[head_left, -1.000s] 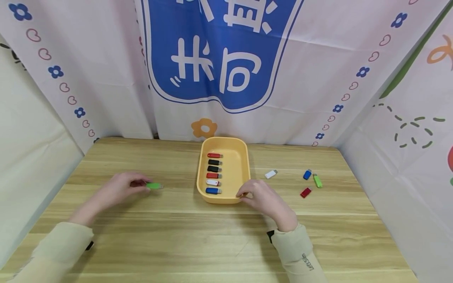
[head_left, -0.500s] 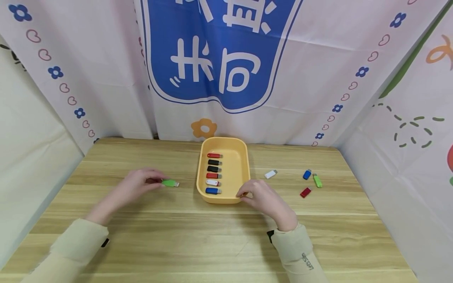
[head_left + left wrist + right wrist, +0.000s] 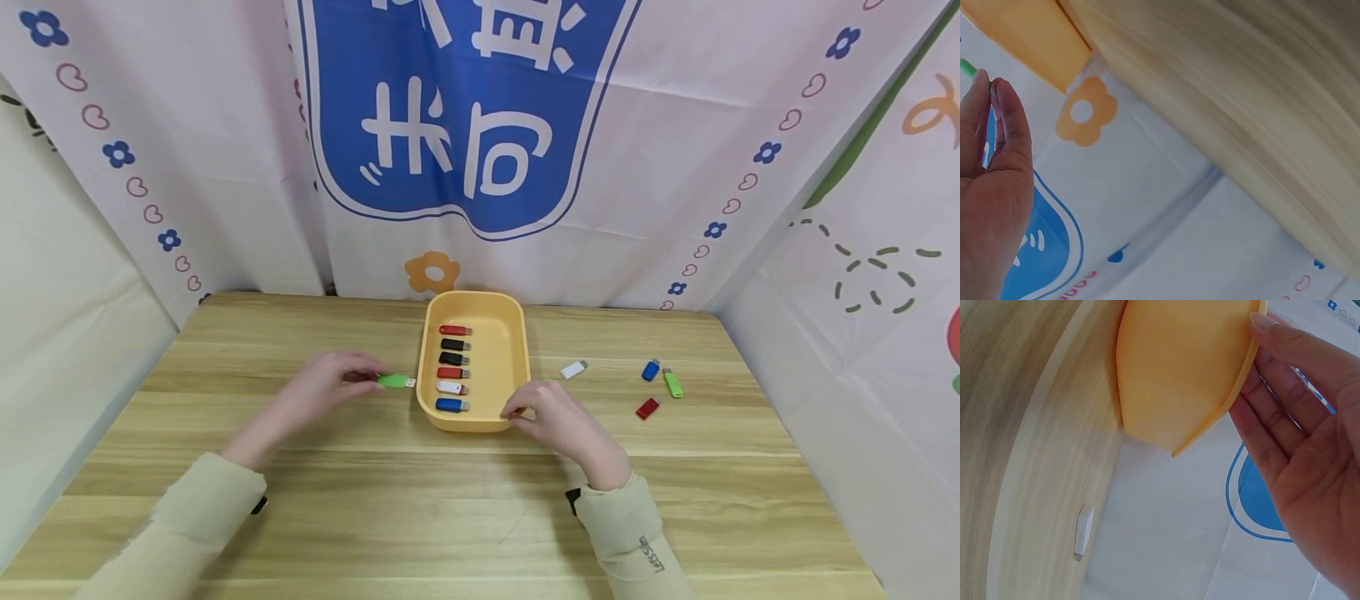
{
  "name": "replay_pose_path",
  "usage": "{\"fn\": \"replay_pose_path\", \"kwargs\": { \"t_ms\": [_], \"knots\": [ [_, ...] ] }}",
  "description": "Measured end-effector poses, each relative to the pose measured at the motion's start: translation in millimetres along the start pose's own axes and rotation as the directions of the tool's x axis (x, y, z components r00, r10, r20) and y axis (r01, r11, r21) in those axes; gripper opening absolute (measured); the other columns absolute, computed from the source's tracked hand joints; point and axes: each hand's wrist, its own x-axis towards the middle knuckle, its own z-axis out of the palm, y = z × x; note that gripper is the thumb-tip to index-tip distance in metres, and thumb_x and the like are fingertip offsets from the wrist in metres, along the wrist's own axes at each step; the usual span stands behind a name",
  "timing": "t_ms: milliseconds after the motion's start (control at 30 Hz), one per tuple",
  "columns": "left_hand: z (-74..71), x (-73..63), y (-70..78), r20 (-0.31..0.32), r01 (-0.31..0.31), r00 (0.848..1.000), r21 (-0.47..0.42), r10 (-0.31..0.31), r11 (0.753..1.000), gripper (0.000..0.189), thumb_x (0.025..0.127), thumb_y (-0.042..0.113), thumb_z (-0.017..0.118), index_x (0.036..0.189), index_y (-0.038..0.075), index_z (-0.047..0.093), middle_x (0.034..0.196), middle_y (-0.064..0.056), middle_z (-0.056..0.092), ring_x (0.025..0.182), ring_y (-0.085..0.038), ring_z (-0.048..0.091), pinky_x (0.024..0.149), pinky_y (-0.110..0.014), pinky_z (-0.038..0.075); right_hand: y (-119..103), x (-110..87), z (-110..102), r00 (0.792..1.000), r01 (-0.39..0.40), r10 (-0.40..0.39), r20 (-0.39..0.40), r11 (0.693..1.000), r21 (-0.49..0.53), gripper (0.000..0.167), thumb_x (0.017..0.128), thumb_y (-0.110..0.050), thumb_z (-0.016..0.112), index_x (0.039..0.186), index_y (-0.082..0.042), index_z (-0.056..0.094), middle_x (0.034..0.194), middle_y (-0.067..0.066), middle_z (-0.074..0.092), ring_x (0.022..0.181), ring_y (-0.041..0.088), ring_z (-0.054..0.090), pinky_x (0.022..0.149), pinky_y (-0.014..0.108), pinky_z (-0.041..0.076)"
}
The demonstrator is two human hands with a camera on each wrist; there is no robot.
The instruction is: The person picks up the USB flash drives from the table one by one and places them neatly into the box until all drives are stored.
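The left hand (image 3: pixel 330 387) pinches a green USB stick (image 3: pixel 394 381) by its back end. Most of the stick pokes out past the thumb and fingertips, with its metal plug pointing at the yellow tray (image 3: pixel 497 358). The plug is just beside the tray's left edge; I can't tell if they touch. The right hand (image 3: pixel 558 423) grips the tray's rim at its near right corner. The tray sits by the bench's (image 3: pixel 450 517) back edge. Along the tray's left wall, from back to front, lie a red stick (image 3: pixel 453 330), a black stick (image 3: pixel 453 344), another black stick (image 3: pixel 452 358), another red stick (image 3: pixel 450 373), a white stick (image 3: pixel 450 387) and a blue stick (image 3: pixel 450 405). A loose white stick (image 3: pixel 574 369) lies right of the tray. Nearer the bench's right edge lie a loose blue stick (image 3: pixel 651 370), a loose green stick (image 3: pixel 673 383) and a loose red stick (image 3: pixel 647 407).
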Motion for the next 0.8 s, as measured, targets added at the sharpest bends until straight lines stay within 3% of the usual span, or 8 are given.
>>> {"fn": "replay_pose_path", "kwargs": {
  "t_ms": [367,800],
  "knots": [
    [15.1,14.4,16.7,-0.022,-0.025,0.999,-0.026,0.024,0.999,0.024,0.087,0.009,0.076,0.11,0.01,0.076,0.107,-0.007,0.076,0.091,-0.015,0.072,0.079,-0.029,0.06,1.1,-0.3,0.5,1.0,0.006,-0.006,-0.002,1.0,-0.001,0.01,0.084,-0.007,0.078,0.09,-0.015,0.08,0.093,-0.003,0.077,0.09,0.012,0.071,0.081,0.029,0.058],
    [33.0,26.2,35.4,-0.044,-0.074,0.996,-0.02,0.073,0.997,0.024,0.087,0.015,0.077,0.111,0.013,0.077,0.108,-0.006,0.076,0.089,-0.012,0.07,0.076,-0.024,0.058,1.3,-0.4,0.6,0.999,0.038,-0.039,-0.019,0.999,-0.018,0.009,0.084,-0.007,0.078,0.089,-0.014,0.079,0.092,-0.002,0.077,0.088,0.013,0.071,0.079,0.028,0.058]
  ]
}}
